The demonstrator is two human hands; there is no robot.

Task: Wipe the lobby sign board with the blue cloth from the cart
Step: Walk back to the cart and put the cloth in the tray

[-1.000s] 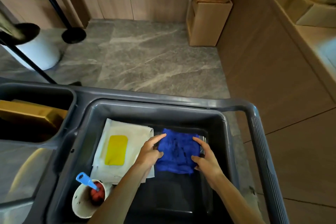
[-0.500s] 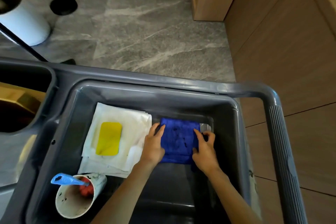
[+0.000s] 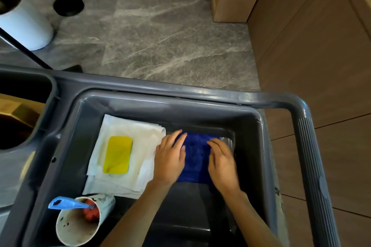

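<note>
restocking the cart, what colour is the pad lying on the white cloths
Yellow: the pad on the white cloths shows plainly in the head view.

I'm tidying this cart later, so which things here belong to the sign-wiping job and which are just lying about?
For the job:
blue cloth
left hand and right hand, both on the cloth
cart tray it lies in

Lying about:
white cloths
yellow sponge
stained cup with blue-handled tool
white bin

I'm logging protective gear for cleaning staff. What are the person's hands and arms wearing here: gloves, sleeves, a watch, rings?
Nothing shows. The left hand and right hand are bare, with no gloves, and I can make out no rings. Both forearms are uncovered to the frame's edge, with no sleeves, watch or wristband.
</note>
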